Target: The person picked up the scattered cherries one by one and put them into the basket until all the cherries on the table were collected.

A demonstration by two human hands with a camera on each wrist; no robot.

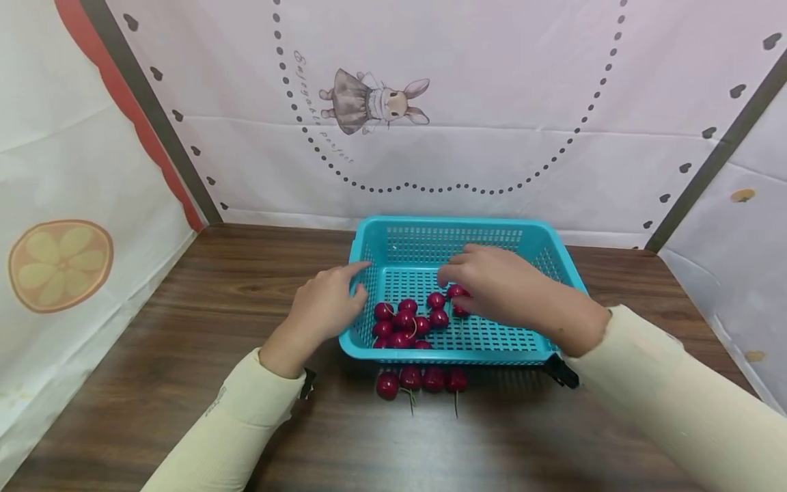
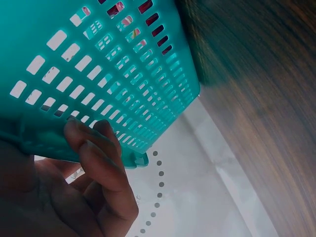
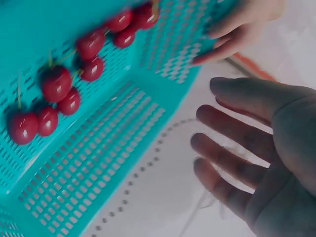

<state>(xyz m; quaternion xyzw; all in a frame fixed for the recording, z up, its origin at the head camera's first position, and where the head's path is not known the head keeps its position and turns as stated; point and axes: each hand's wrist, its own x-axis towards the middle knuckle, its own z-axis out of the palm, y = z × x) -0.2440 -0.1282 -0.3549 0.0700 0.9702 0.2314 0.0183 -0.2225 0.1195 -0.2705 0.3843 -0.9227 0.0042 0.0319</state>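
A blue-green plastic basket stands on the wooden table, with several dark red cherries in its left and middle part. At its left side, my left hand grips the rim, with thumb and index finger over the inside. Its other fingers bend against the outer wall in the left wrist view. Above the cherries in the middle, my right hand hovers with fingers apart and slightly bent. Nothing lies between those fingers in the right wrist view.
Several more cherries lie in a row on the table in front of the basket, some with stems. Behind the basket rises a white cloth wall with a printed rabbit. Similar cloth walls stand at both sides.
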